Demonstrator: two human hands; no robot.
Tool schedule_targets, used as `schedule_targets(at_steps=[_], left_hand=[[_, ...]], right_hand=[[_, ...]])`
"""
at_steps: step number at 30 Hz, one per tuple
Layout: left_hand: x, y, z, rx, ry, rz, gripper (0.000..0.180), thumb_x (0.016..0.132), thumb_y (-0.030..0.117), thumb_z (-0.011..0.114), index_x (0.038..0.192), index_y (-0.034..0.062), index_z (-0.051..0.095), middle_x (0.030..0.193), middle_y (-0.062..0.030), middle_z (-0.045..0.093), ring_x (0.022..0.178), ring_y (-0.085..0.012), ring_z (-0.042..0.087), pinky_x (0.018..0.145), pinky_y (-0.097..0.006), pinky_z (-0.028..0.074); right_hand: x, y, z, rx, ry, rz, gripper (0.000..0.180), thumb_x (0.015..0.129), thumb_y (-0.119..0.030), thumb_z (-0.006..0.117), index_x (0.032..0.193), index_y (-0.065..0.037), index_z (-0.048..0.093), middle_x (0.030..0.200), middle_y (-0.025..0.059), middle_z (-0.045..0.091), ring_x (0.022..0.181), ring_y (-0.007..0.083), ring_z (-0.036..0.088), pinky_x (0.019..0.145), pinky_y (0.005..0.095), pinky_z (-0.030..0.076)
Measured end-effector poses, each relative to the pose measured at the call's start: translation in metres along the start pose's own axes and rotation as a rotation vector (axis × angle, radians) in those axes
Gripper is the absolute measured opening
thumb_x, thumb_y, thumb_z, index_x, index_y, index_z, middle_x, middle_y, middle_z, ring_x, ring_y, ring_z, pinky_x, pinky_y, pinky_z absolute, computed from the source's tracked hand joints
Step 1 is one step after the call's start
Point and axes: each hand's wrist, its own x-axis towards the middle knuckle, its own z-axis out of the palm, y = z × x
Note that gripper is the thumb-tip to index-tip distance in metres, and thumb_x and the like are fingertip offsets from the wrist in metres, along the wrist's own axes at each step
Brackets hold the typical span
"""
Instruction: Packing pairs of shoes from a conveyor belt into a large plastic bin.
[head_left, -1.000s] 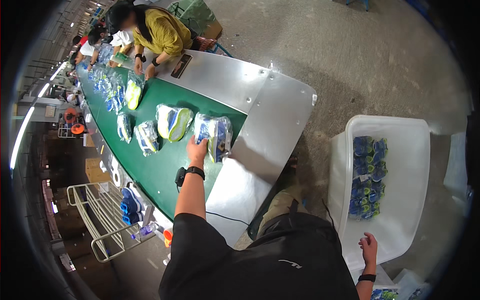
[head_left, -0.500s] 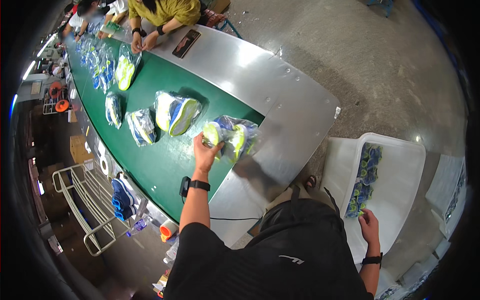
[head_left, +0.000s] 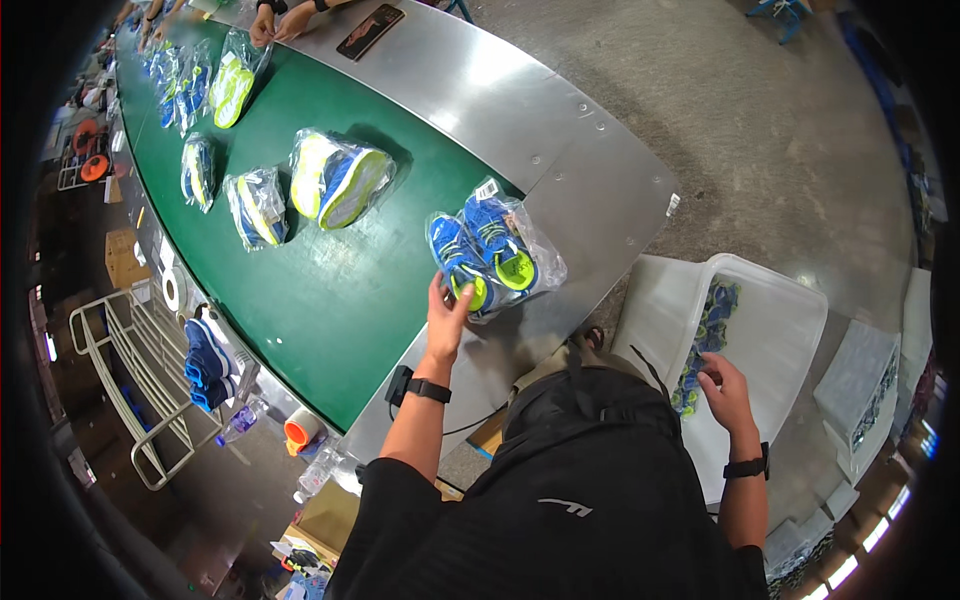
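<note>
My left hand (head_left: 447,318) grips the near end of a pair of blue sneakers (head_left: 492,238) with lime-green linings, in a clear plastic bag. The pair lies tilted where the green belt (head_left: 330,340) meets the metal table edge, soles down, laces up. My right hand (head_left: 728,392) hangs over a white plastic bin (head_left: 770,320) on the right, fingers loosely bent and apart with nothing visible in them. Beneath it, several blue and lime shoes (head_left: 712,330) line the bin's left side, partly hidden by the hand.
More bagged shoes (head_left: 340,180) lie along the belt. Another person's hands (head_left: 285,22) work at the far edge, near a phone (head_left: 370,32). Left of the belt are a metal rack (head_left: 130,390), blue shoes (head_left: 205,365) and an orange-and-white tape roll (head_left: 302,430).
The bagged pair has turned from its side to soles down and shifted right, onto the metal edge, with my left hand. My right hand has risen over the bin. The view has shifted.
</note>
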Motion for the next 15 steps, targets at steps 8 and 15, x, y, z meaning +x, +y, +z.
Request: schedule_targets(at_steps=[8,15], left_hand=[[0.054,0.01,0.03,-0.045,0.034,0.062,0.069,0.086,0.0,0.063,0.151,-0.0002,0.038,0.104,-0.0115,0.068,0.084,-0.0137,0.064,0.074,-0.027,0.052],[0.06,0.032,0.019,-0.158,-0.235,0.055,0.042,0.091,0.0,0.048,0.133,-0.0011,0.057,0.117,-0.0066,0.069,0.102,-0.0158,0.067,0.092,-0.03,0.053]], right_hand=[[-0.021,0.014,0.02,0.09,0.06,-0.022,0.038,0.091,-0.009,0.068,0.127,0.0,0.062,0.094,0.0102,0.067,0.083,0.0205,0.066,0.077,0.0324,0.054],[-0.052,0.028,0.021,0.17,0.178,0.058,0.037,0.091,-0.011,0.068,0.127,-0.001,0.063,0.094,0.0084,0.067,0.084,0.0188,0.065,0.078,0.0324,0.053]])
